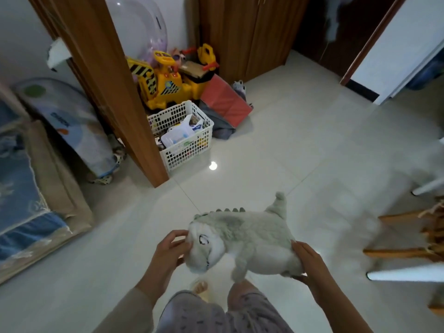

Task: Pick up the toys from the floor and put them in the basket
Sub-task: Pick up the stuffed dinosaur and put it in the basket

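I hold the plush dinosaur (245, 239) clear of the floor (300, 152), in the lower centre of the frame. My left hand (171, 251) cups the head end with the fingers curled around the crown. My right hand (308, 259) supports the rear from beneath, palm against the belly and fingers spread. I judge that two hands are used because the toy is long and soft: support at both ends should keep the body level and prevent sagging.

The white basket (182, 135) stands on the floor in the upper centre-left of the frame, just beside the wooden door frame (108, 80) and in front of the yellow ride-on digger (163, 82). It already contains bags and small items, so free space appears limited. The toy is well apart from it.

Step in hand: carrying. Next requirement, in my judgement: approach the basket and lower the toy on top of the contents.
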The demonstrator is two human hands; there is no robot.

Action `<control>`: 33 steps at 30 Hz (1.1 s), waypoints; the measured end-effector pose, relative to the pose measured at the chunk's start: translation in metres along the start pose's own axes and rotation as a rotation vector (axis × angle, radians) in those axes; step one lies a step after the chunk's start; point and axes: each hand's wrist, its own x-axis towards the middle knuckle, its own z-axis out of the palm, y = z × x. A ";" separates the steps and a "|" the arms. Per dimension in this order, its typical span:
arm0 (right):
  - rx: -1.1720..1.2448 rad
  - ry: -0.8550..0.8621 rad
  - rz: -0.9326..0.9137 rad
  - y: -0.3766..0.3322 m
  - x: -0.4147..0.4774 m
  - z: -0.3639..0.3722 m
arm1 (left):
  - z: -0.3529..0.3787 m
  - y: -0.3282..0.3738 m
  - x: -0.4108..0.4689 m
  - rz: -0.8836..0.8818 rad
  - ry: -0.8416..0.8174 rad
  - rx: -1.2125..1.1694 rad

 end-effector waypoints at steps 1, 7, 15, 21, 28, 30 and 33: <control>0.002 0.002 -0.018 -0.013 0.011 0.000 | 0.005 0.012 0.013 0.008 -0.007 0.006; 0.022 -0.007 -0.058 -0.078 0.085 0.009 | 0.042 0.060 0.087 0.058 0.041 0.017; -0.078 -0.164 -0.006 -0.175 0.206 0.039 | 0.066 0.110 0.183 -0.003 0.203 -0.099; -0.283 -0.347 -0.012 -0.257 0.273 0.075 | 0.075 0.143 0.229 0.005 0.425 -0.203; -0.472 -0.532 -0.088 -0.337 0.329 0.127 | 0.071 0.168 0.267 -0.027 0.593 -0.341; -0.490 -0.543 -0.086 -0.352 0.344 0.141 | 0.068 0.173 0.283 -0.038 0.611 -0.362; -0.500 -0.540 -0.080 -0.369 0.369 0.160 | 0.061 0.187 0.312 -0.052 0.595 -0.372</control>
